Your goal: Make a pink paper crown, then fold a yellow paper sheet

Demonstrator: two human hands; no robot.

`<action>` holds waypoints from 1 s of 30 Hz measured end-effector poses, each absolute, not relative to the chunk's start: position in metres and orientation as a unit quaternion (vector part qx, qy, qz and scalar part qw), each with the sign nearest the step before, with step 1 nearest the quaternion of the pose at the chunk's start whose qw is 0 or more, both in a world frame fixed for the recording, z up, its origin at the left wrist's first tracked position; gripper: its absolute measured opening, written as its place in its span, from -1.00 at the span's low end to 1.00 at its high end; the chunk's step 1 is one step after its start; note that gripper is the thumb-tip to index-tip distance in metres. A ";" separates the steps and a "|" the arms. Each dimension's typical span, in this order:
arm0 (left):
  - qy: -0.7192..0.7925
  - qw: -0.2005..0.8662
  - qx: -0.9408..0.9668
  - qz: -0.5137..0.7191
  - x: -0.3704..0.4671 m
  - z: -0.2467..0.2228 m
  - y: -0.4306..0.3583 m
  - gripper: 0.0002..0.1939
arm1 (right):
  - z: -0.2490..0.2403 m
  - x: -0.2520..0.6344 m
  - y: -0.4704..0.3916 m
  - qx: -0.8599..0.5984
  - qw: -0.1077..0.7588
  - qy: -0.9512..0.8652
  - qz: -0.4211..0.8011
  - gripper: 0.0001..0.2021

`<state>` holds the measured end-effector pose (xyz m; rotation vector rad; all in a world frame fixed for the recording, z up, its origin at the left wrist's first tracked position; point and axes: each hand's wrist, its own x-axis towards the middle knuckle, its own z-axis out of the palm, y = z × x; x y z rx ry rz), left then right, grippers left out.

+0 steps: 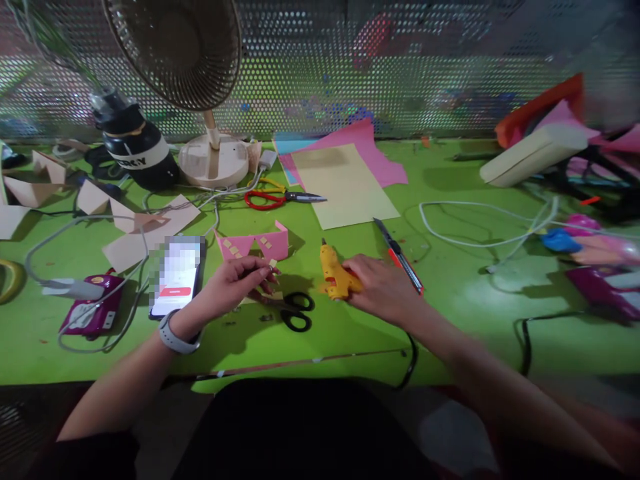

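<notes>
My right hand (379, 287) is wrapped around a yellow hot glue gun (336, 272), whose dark nozzle points away from me. My left hand (243, 279) is pinched closed on a small pale yellow paper piece (273, 264) at its fingertips. Just beyond that hand stands a folded pink paper strip (273, 245) with small yellow squares on it. Black-handled scissors (297, 311) lie between my hands, their blades partly hidden by the left fingers. To the right of the glue gun is a red utility knife (404, 262) with its blade out.
A phone (176, 280) and a purple power block (95, 307) lie to the left among white cables. Red-handled scissors (280, 197) and yellow paper (345, 187) lie farther back. A fan (213, 160) and black bottle (140, 157) stand behind. A white cable (470, 245) loops at right.
</notes>
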<state>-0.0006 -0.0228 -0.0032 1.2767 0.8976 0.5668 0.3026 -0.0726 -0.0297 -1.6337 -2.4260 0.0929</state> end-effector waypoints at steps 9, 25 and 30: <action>0.384 0.774 0.457 0.213 0.000 0.007 -0.024 -0.72 | 0.011 0.269 -0.068 -0.379 0.271 -0.878 -0.109 -0.87; 0.311 0.833 0.413 0.195 -0.006 0.004 -0.023 -0.78 | 0.003 0.228 -0.043 -0.224 0.331 -0.899 -0.180 -0.88; 0.303 0.844 0.399 0.193 -0.005 0.006 -0.023 -0.76 | 0.000 0.228 -0.039 -0.223 0.340 -0.899 -0.161 -0.87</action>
